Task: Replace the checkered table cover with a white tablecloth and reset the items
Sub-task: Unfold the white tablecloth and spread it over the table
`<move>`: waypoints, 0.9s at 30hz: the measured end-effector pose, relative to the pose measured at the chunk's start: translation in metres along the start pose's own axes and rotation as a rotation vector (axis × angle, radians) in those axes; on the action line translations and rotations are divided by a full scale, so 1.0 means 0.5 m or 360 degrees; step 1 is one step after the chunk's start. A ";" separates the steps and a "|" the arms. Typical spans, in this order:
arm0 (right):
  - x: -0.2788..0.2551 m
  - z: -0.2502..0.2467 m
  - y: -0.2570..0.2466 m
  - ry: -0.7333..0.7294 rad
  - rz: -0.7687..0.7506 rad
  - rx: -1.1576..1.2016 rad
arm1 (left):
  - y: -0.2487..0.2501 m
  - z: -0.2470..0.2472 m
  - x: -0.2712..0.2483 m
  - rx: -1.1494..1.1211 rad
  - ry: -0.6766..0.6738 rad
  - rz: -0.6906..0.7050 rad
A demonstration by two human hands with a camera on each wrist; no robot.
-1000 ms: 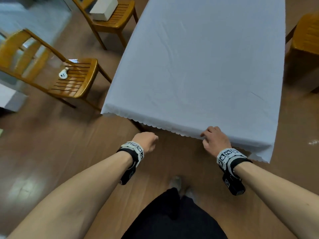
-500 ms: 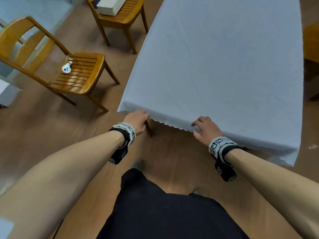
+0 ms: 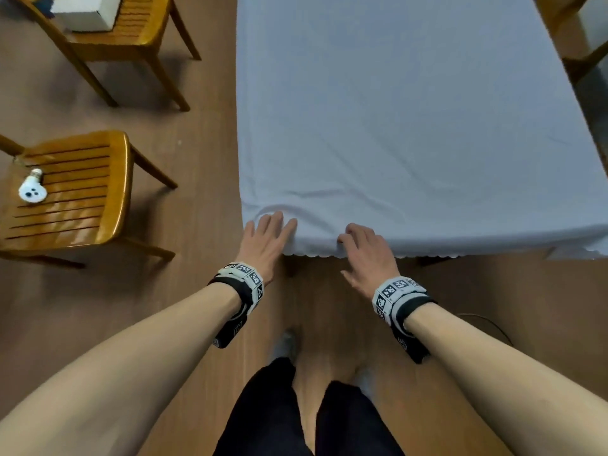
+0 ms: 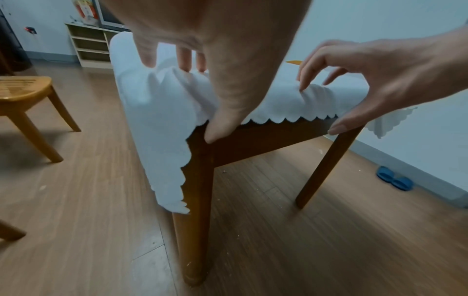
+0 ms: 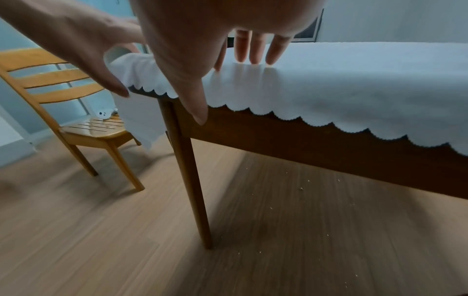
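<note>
The white scallop-edged tablecloth [image 3: 411,120] lay spread over the dark wooden table [image 4: 266,138], covering the whole top and hanging down its left side. No checkered cover showed anywhere in the three views.

At the near-left corner of the table the left hand [image 3: 266,241] lay with its fingers straight and spread, fingertips [image 4: 183,60] pressing the cloth where it bunched into small folds, the thumb reaching down over the scalloped hem. Just to the right along the same near edge, the right hand [image 3: 365,255] rested with fingers [image 5: 255,50] lightly bent, their tips on the cloth and the thumb hanging in front of the hem; neither hand pinched or gripped anything.

To the left of the table stood a slatted honey-coloured wooden chair [image 3: 75,199] bearing a small white bulb-shaped object with dark dots [image 3: 31,189], and beyond it a second wooden chair [image 3: 131,31] carrying a white box [image 3: 82,11].

The step in hand looked like smoothing and squaring the cloth at the near edge. Next, the folds at that corner probably wanted flattening outward, after which the chair-held items could go back on the table.
</note>
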State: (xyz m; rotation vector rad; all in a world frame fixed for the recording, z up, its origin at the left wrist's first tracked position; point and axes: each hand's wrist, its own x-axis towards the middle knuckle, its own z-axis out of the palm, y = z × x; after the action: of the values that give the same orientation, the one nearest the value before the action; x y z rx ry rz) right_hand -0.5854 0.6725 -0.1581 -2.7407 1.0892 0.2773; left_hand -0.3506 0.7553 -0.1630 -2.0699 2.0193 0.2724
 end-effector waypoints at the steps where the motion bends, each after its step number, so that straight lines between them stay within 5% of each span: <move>1: 0.004 0.007 -0.006 0.0018 0.0022 -0.0008 | -0.006 0.005 0.000 0.0018 0.0031 0.0024; 12: 0.013 0.043 -0.018 0.0473 0.0147 -0.0008 | -0.066 0.017 -0.016 -0.0163 0.0411 0.0301; 27: -0.020 0.085 -0.061 0.0588 0.0227 0.0229 | -0.092 0.025 -0.031 -0.0038 0.0208 0.0402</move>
State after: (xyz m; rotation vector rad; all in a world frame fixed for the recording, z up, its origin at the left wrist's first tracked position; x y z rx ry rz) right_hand -0.5761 0.7108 -0.1939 -2.6502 1.3356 -0.2919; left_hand -0.3048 0.7745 -0.1688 -1.8895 2.3693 0.2101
